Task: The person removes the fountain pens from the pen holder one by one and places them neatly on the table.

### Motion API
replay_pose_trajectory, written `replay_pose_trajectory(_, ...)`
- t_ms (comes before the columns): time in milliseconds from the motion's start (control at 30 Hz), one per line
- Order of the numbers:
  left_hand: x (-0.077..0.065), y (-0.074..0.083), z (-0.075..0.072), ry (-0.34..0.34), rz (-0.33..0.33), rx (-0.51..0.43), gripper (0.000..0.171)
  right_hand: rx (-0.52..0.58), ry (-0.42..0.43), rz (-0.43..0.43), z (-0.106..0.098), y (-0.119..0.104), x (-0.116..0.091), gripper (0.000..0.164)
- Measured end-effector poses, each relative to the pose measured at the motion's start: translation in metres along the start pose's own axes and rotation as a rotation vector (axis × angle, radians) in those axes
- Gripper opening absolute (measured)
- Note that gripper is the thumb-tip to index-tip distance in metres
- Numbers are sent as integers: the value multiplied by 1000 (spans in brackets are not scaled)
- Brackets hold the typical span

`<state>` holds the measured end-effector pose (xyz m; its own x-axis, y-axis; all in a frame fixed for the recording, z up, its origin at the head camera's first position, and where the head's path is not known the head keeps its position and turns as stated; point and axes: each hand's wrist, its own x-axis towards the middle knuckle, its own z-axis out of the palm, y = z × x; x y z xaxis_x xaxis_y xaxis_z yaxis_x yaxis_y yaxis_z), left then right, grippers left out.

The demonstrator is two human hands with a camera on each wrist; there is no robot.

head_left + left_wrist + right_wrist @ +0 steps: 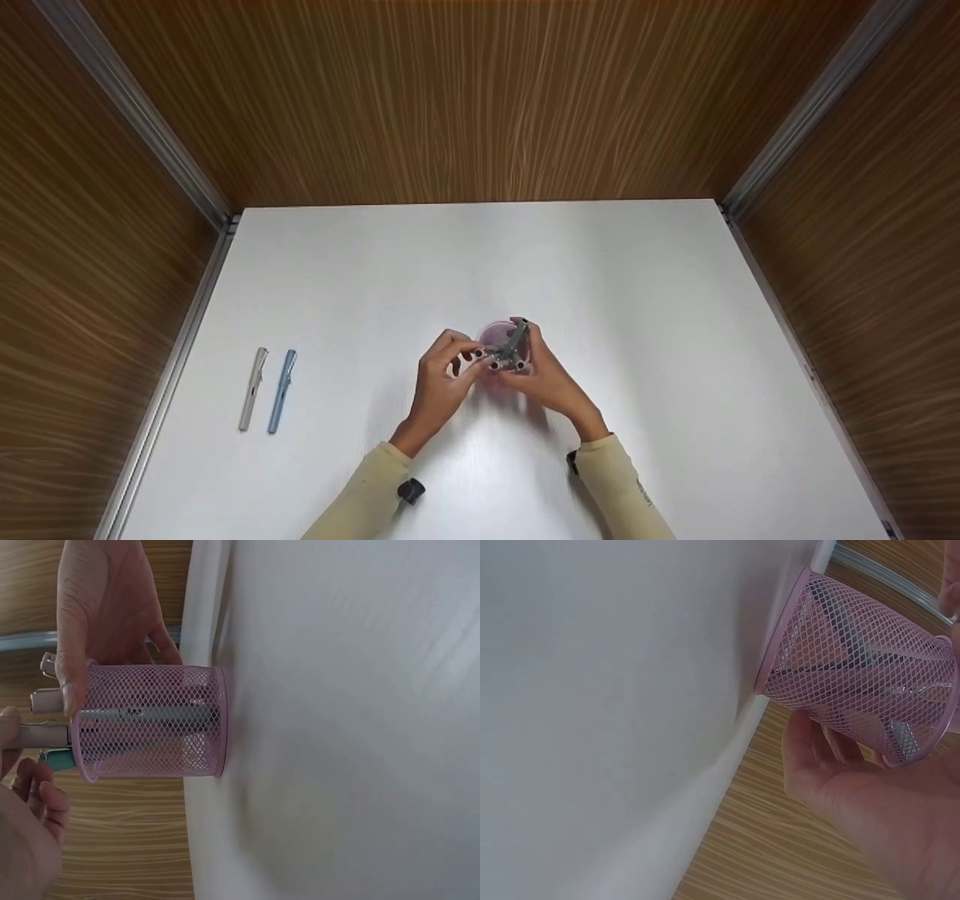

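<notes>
Your left hand (441, 381) pinches a grey pen (43, 736) in the pink mesh cup (154, 690) — right hand (553, 384) clamped round that cup.

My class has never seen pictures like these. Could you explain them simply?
There is no robot here: these are a person's bare left hand and right hand. The widest picture comes from a camera worn on the head, looking forward and down; the other two come from a camera on each wrist, so they look sideways. On the white table, to the person's left, lie a grey pen and a blue pen. The right hand holds a pink mesh cup, and the left hand pinches one of the pens in it.
</notes>
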<state>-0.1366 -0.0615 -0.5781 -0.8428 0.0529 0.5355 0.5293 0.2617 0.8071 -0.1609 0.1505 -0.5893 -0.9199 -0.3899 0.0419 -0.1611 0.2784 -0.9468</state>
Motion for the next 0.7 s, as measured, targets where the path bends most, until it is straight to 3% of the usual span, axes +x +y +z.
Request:
replay_pose_trajectory(333, 2, 6, 2, 104, 119, 36, 16, -19, 1, 18, 0, 1, -1, 96)
replay_pose_trajectory(533, 3, 9, 2, 103, 104, 21, 20, 12, -6, 23, 1, 0, 0, 98)
replay_pose_trajectory(700, 3, 13, 2, 47, 50, -66, 21, 21, -8, 22, 1, 0, 0, 98)
